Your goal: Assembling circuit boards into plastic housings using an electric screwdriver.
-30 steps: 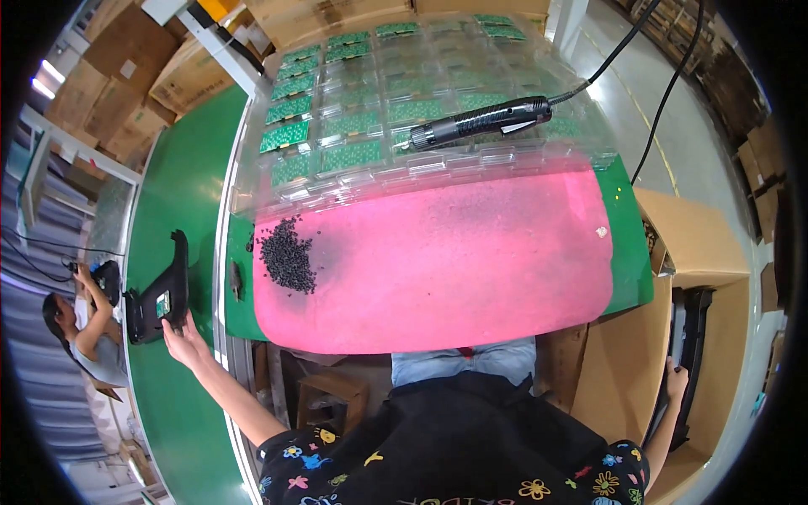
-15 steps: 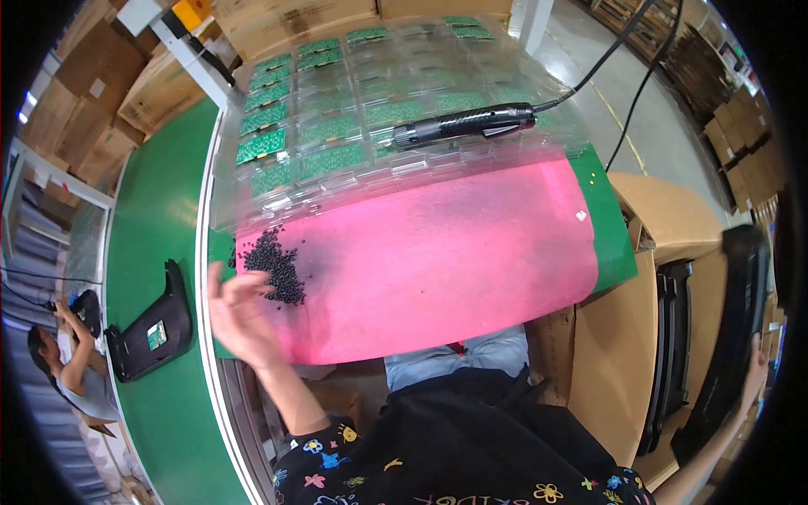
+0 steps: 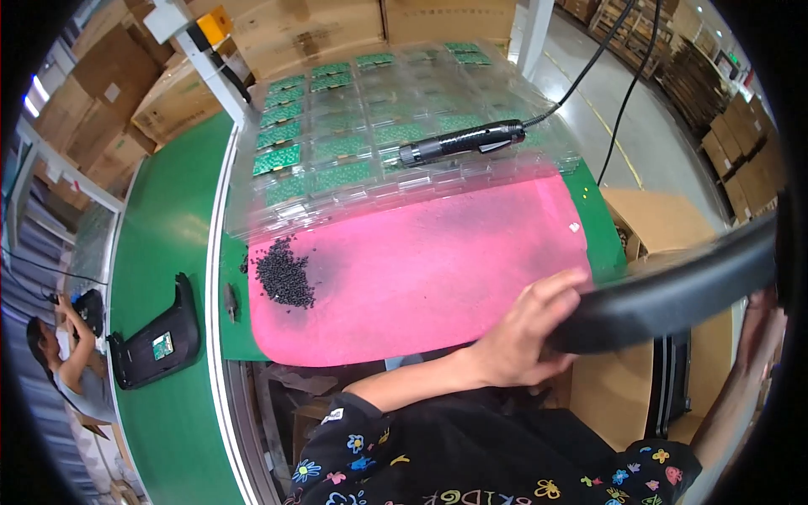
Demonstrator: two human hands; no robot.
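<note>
Your left hand point(image 3: 522, 341) grips the near end of the long, curved black plastic housing point(image 3: 673, 290), held over the pink mat's point(image 3: 421, 269) right edge; your right hand point(image 3: 762, 324) holds its far end. It looks rigid, light and smooth, so support both ends.

We see a long, curved black plastic housing point(image 3: 673, 290), smooth and matte, held nearly level at the right, slanting up rightward, its near end over the pink mat's point(image 3: 438, 278) right edge.
</note>
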